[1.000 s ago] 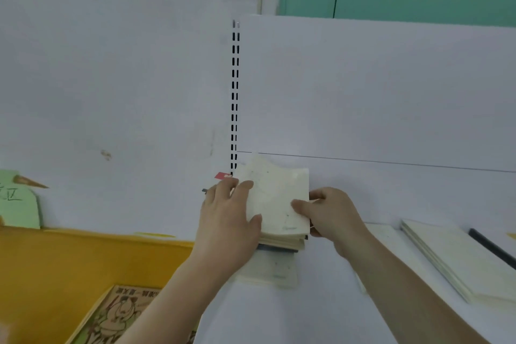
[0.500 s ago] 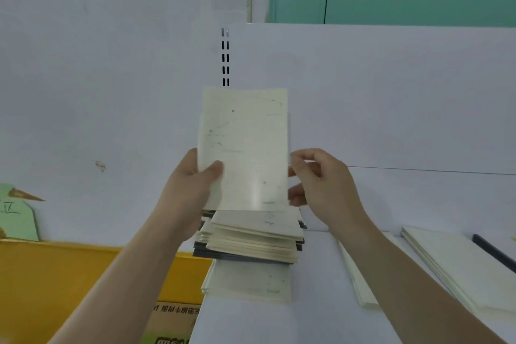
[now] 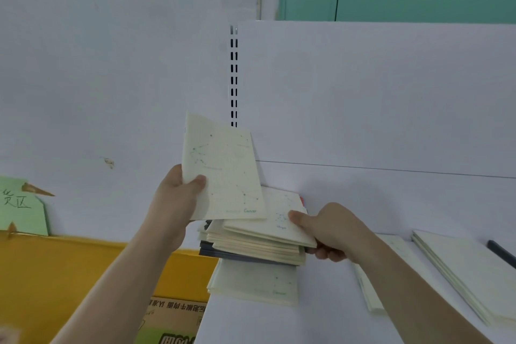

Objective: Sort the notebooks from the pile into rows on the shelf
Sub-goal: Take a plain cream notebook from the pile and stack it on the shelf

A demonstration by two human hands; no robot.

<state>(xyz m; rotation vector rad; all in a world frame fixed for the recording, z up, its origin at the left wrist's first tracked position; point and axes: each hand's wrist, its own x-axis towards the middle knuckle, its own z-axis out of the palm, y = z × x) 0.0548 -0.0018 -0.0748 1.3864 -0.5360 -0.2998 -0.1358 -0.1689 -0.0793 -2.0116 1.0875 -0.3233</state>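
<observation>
**A:** White wall behind, white shelf (image 3: 363, 301) in front. Where did the notebooks sit?

**B:** The pile (image 3: 251, 248) stood at the shelf's left end, cream covers over a few dark ones, on top of another cream notebook lying flat. Two cream stacks (image 3: 460, 268) lay well apart to the right, with a dark strip (image 3: 502, 255) at the far right edge. A yellow bin (image 3: 55, 265) and a printed carton (image 3: 173, 318) were down to the left.

**A:** And the hands?

**B:** The left hand (image 3: 176, 204) held one notebook (image 3: 223, 170) up above the pile, thumb clamped on the cover's lower left, its other fingers hidden behind. The cover showed star lines and the word "Cancer". The right hand (image 3: 329, 232) gripped the pile's right edge, thumb pressed on the top cover and fingers curled underneath.

**A:** So how should the step have gone?

**B:** I'd judge it was matching that cover to a row. Best to read the printed word first, then lay the notebook flat and square on the stack with the same design, or start a fresh row beside them. The right hand ought to steady the pile, since it looked skewed and could slide off the notebook beneath.
</observation>
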